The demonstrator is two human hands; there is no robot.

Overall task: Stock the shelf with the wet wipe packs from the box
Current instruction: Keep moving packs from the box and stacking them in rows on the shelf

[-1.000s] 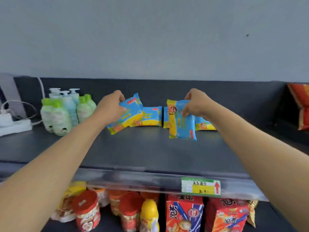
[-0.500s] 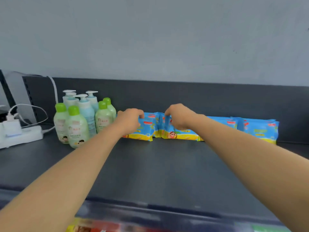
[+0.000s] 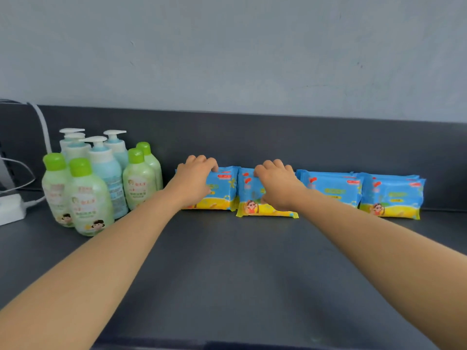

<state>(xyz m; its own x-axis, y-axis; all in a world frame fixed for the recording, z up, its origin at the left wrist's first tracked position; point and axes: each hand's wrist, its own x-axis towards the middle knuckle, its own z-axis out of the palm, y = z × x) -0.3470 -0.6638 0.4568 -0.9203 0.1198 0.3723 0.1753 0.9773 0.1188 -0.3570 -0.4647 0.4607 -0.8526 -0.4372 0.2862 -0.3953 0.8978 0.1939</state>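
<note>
Dark grey shelf [image 3: 227, 274], stocked along its back edge.

We see green-capped and pump lotion bottles [image 3: 98, 183] at ten o'clock, a row of blue-and-yellow wet wipe packs [image 3: 389, 195] from twelve to two, a white power strip [image 3: 10, 210] at nine.

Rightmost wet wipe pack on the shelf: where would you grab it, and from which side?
Take the rightmost wet wipe pack by its top edge, coming from above and in front. It stands upright against the shelf back, its left end close against the neighbouring pack, so only top and front are open.

Four blue and yellow soft plastic wet wipe packs stand upright in a row along the back of the dark grey shelf [image 3: 227, 274], toward twelve o'clock. The leftmost pack [image 3: 222, 190] and the second pack [image 3: 255, 208] touch, the second sitting slightly forward; the third pack [image 3: 333, 189] and fourth pack [image 3: 394, 198] continue toward two o'clock.
</note>
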